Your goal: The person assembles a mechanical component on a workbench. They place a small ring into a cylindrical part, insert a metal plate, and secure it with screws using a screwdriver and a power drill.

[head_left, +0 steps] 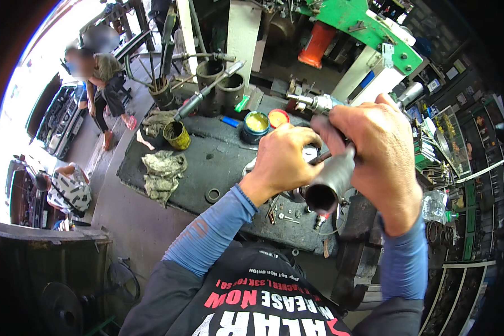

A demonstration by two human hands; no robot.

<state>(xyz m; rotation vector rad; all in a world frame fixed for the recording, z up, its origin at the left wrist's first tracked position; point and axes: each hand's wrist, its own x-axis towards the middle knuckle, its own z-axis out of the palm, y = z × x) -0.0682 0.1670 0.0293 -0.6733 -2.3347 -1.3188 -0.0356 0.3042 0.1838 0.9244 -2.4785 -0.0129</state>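
Right hand: we see our right hand (383, 159) wrapped tight around a dark grey metal tube (331, 180), whose open end faces us, dark inside.
Left hand: our left hand (283, 159) is curled shut just beside the tube's upper part, fingers pinched on something thin there; what it is we cannot tell.
Tube position: we hold it raised above the bench, tilted, its far end hidden between our two hands.
Sleeves: blue sleeves cover both our forearms.
Bench: under the hands lies a greasy black workbench (218, 159), with small bolts and bits (285, 215) scattered near its front edge and a black rubber ring (213, 195) left of them.
Mid bench: a crumpled grey rag (163, 175) sits to the left, well apart from our hands.
Far bench: an open tin of yellow grease (256, 125), its red lid (278, 117) just beside it, a rusty yellow can (177, 135), and two upright steel sleeves (220, 87).
Background: a person (103, 92) bends over on the floor far left.
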